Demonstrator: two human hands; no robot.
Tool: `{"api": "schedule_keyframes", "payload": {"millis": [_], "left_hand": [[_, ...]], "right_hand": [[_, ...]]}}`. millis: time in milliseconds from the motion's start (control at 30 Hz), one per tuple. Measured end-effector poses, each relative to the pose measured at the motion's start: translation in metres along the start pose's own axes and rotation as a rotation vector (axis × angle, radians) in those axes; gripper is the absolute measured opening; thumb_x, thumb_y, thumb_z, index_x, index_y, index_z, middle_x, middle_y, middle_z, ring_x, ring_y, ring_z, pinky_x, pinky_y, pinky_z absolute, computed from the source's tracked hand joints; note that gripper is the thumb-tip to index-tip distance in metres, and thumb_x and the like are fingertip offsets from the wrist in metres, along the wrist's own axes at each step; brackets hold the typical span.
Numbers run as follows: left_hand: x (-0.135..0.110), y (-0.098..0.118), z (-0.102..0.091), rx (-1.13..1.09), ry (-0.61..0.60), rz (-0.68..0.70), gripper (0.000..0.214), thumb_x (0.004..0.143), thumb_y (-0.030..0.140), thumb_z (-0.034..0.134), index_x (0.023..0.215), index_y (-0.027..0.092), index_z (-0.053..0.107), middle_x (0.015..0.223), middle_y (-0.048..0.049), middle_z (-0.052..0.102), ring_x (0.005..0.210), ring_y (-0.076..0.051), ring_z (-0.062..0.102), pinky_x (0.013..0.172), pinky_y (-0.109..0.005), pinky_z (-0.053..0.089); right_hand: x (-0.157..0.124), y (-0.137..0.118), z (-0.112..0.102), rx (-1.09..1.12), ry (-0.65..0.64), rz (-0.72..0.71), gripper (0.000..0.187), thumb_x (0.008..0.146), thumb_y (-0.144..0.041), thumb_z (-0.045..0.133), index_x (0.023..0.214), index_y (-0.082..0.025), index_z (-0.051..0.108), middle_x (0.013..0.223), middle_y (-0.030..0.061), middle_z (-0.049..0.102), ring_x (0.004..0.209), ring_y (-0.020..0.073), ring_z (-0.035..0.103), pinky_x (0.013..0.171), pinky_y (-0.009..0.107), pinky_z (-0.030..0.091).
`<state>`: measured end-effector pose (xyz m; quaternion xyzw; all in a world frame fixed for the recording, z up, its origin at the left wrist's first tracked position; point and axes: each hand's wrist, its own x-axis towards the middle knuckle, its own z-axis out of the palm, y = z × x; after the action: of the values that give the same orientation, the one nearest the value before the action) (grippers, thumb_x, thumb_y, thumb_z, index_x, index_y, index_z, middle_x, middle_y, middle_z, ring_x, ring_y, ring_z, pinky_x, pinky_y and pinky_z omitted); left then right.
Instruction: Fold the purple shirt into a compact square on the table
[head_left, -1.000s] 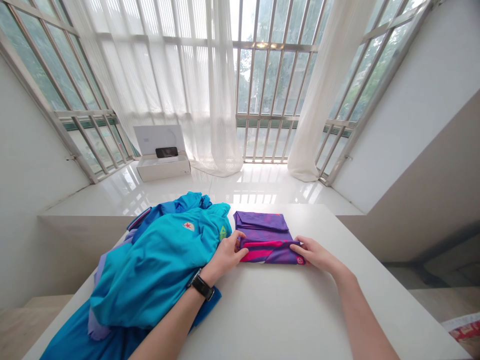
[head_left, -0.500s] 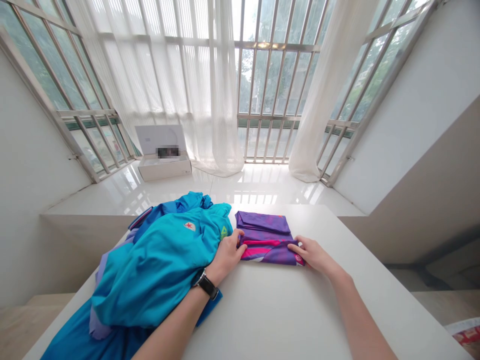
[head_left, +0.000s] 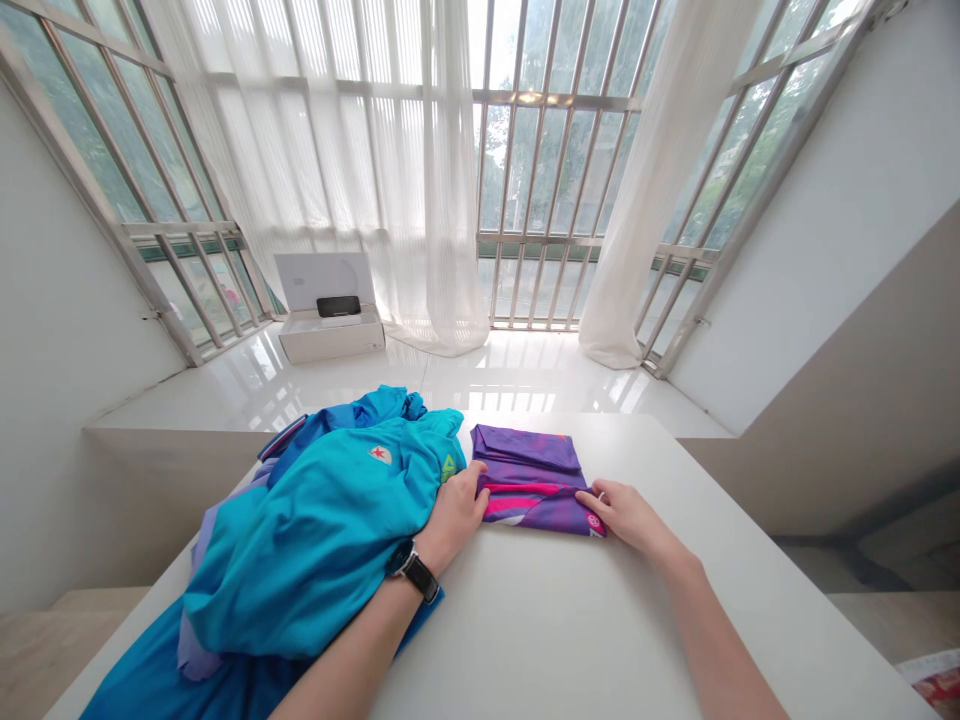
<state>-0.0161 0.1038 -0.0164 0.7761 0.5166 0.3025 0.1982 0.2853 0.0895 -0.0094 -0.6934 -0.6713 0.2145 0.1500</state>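
Left hand (head_left: 459, 510) and right hand (head_left: 624, 514) pressed flat, fingers loose, on opposite ends of folded purple shirt (head_left: 534, 480); blue pile (head_left: 315, 530) beside, on worktop (head_left: 570, 620).

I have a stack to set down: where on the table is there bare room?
Bare table lies right of the folded purple garment and along the near edge in front of it. The left side is crowded by the blue clothes heap.
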Motion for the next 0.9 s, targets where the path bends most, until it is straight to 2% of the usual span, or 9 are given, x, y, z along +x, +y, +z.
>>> {"api": "schedule_keyframes", "payload": {"millis": [167, 333, 467, 700, 900], "left_hand": [[-0.0004, -0.0035, 0.0039, 0.037, -0.006, 0.019, 0.024, 0.091, 0.009, 0.054, 0.113, 0.018, 0.057, 0.108, -0.0092, 0.070, 0.099, -0.023, 0.068, 0.086, -0.032, 0.052], [-0.0004, -0.0058, 0.0056, 0.065, -0.008, 0.008, 0.018, 0.093, 0.008, 0.048, 0.103, 0.017, 0.059, 0.098, -0.0087, 0.067, 0.090, -0.023, 0.066, 0.081, -0.032, 0.052], [-0.0001, -0.0069, 0.0052, 0.040, -0.011, 0.018, 0.021, 0.093, 0.006, 0.044, 0.096, 0.018, 0.062, 0.093, -0.0074, 0.066, 0.085, -0.022, 0.065, 0.078, -0.032, 0.051], [0.0022, -0.0099, 0.0052, -0.084, -0.014, 0.026, 0.024, 0.089, 0.005, 0.051, 0.099, 0.017, 0.069, 0.098, -0.0067, 0.072, 0.092, -0.020, 0.068, 0.087, -0.030, 0.052], [0.0032, -0.0102, 0.0051, -0.160, 0.012, 0.011, 0.026, 0.087, 0.008, 0.055, 0.104, 0.016, 0.072, 0.102, -0.0066, 0.075, 0.091, -0.019, 0.070, 0.084, -0.029, 0.055]], "right_hand": [[-0.0012, -0.0009, 0.0002, -0.032, 0.011, 0.001, 0.041, 0.090, -0.055, 0.045, 0.064, -0.024, 0.045, 0.069, 0.0038, 0.065, 0.065, 0.0188, 0.057, 0.060, 0.029, 0.036], [0.0017, 0.0007, 0.0034, -0.047, 0.015, -0.010, 0.043, 0.093, -0.053, 0.037, 0.062, -0.024, 0.042, 0.068, 0.0043, 0.064, 0.065, 0.0186, 0.056, 0.062, 0.030, 0.036], [0.0031, 0.0012, 0.0044, -0.049, 0.013, -0.017, 0.044, 0.093, -0.054, 0.036, 0.062, -0.024, 0.042, 0.068, 0.0044, 0.064, 0.065, 0.0187, 0.056, 0.062, 0.030, 0.036], [-0.0004, -0.0030, 0.0011, 0.008, -0.010, -0.053, 0.044, 0.088, -0.060, 0.046, 0.063, -0.024, 0.042, 0.064, 0.0006, 0.059, 0.061, 0.0164, 0.052, 0.059, 0.029, 0.035], [-0.0011, -0.0049, -0.0015, 0.148, 0.008, -0.136, 0.039, 0.086, -0.056, 0.051, 0.065, -0.024, 0.043, 0.065, -0.0019, 0.056, 0.062, 0.0147, 0.047, 0.059, 0.028, 0.036]]}}
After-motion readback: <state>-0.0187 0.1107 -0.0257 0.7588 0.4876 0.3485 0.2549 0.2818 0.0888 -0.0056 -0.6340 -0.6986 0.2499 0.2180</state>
